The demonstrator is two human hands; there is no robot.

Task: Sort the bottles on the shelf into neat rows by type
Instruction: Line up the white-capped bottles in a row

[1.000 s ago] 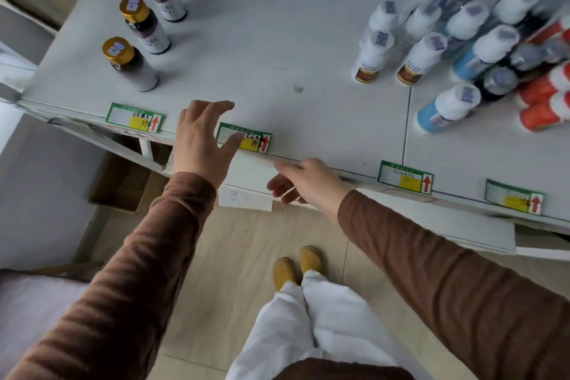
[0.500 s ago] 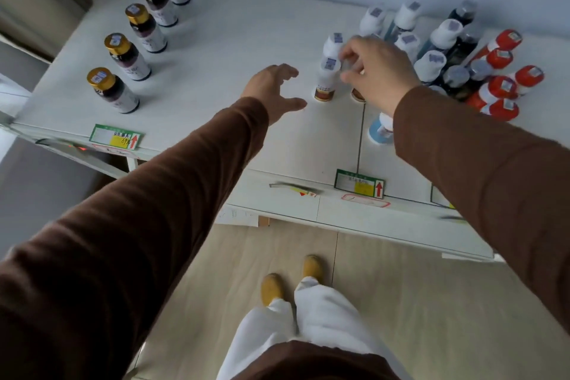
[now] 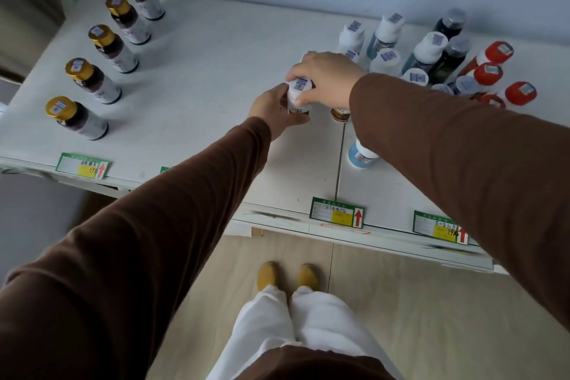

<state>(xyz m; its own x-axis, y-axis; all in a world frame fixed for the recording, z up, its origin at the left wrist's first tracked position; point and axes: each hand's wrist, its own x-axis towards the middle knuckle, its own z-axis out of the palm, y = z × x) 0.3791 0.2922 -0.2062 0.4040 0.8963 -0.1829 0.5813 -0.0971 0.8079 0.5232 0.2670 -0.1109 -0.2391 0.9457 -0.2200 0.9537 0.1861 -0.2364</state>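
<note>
Around white-capped bottle [image 3: 298, 92], both hands [image 3: 300, 95] now.

On the shelf [image 3: 200, 77] edge I read "79" handwritten on the rightmost price tag [image 3: 439, 227]; each tag carries a red up arrow. Bottle labels and cap stickers are too blurred to read.

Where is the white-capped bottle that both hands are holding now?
In the head view the white-capped bottle is at the middle of the shelf, between the left hand and right hand, left of the mixed cluster.
</note>
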